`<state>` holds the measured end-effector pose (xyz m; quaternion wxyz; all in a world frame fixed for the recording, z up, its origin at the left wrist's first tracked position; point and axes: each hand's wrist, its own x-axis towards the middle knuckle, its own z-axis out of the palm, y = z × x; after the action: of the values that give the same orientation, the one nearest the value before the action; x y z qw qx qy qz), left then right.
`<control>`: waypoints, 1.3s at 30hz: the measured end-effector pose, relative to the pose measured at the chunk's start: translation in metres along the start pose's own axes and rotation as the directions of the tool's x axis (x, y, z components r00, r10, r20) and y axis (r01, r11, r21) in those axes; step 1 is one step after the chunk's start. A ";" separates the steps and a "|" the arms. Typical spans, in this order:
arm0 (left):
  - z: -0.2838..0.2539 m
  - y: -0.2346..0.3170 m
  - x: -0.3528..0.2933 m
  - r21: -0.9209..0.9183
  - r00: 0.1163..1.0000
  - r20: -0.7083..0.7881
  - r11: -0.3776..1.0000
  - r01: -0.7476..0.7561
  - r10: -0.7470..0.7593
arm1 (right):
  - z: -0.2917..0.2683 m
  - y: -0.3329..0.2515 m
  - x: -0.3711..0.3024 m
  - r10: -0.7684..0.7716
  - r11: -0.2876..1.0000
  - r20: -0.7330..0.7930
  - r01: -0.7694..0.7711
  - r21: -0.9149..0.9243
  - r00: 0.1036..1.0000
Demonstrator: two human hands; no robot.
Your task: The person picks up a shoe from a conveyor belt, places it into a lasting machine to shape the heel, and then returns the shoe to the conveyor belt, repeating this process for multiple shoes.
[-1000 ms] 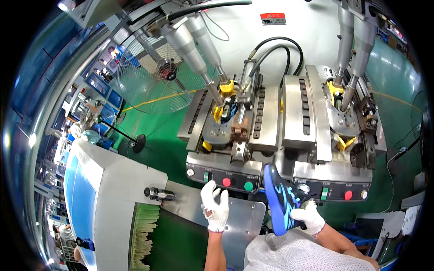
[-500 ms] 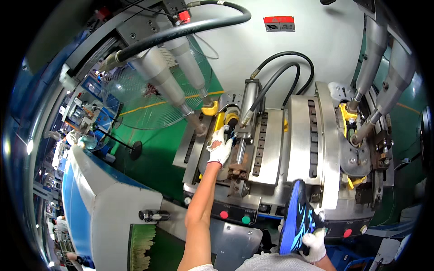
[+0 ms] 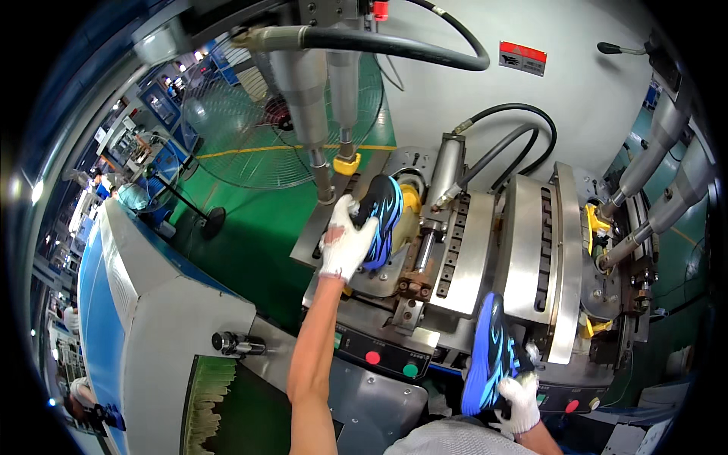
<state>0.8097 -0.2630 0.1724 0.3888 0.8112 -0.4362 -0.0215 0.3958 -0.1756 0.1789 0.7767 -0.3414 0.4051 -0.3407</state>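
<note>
My left hand, in a white glove, is closed round a black and blue sports shoe. That shoe is tilted, beside the yellow pad of the press's left station. My right hand, gloved too, grips a second shoe of the same colours near my body. Its sole edge is bright blue, and the toe points away from me. The fingers behind each shoe are partly hidden.
Metal press rods hang over the left station, with more at the right. Black hoses curve behind the cylinder. Red and green buttons line the front panel. A wire fan stands behind, left; a grey-white machine housing is nearer.
The left-hand shoe has come up from the left station and shows clearly now. My right hand still holds its shoe. The whole view has shifted.
</note>
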 end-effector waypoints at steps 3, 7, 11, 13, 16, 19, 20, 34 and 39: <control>-0.049 -0.016 -0.088 -0.182 0.996 -0.085 0.983 -0.005 -0.011 | 0.021 0.007 0.044 0.091 0.995 0.050 -0.092 0.036 0.995; -0.110 -0.072 -0.235 -0.078 0.977 -0.077 0.978 0.191 -0.197 | 0.157 -0.010 0.129 0.094 0.991 0.113 -0.104 0.084 0.989; -0.110 -0.113 -0.364 0.084 0.815 0.028 0.814 0.575 -0.578 | 0.211 0.032 0.303 -0.038 0.999 0.156 0.039 -0.007 0.987; -0.103 -0.124 -0.424 0.140 0.717 0.020 0.712 0.688 -0.696 | 0.211 0.058 0.408 -0.204 0.804 -0.042 0.143 -0.577 0.978; -0.090 -0.133 -0.494 0.122 0.583 -0.017 0.577 0.807 -0.812 | 0.157 0.089 0.521 -0.346 0.242 -0.110 -0.025 -0.970 0.932; -0.088 -0.116 -0.546 0.242 0.338 -0.137 0.300 0.923 -0.931 | 0.215 0.111 0.473 -0.356 0.224 -0.304 -0.235 -0.946 0.884; -0.074 -0.117 -0.558 0.225 0.404 -0.250 0.353 0.908 -0.880 | 0.214 0.103 0.478 -0.387 0.309 -0.362 -0.251 -0.917 0.848; -0.019 -0.120 -0.592 -0.003 0.196 -0.378 0.213 0.977 -0.905 | 0.206 0.092 0.478 -0.509 0.267 -0.222 -0.093 -0.959 0.832; -0.008 -0.129 -0.627 0.009 0.213 -0.419 0.231 0.973 -0.883 | 0.202 0.076 0.502 -0.627 0.455 -0.328 -0.009 -0.890 0.706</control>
<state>0.5143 0.2368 -0.0965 0.2468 0.9425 0.2176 -0.0578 0.8100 -0.4879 0.0074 0.2460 -0.6115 0.6722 -0.3372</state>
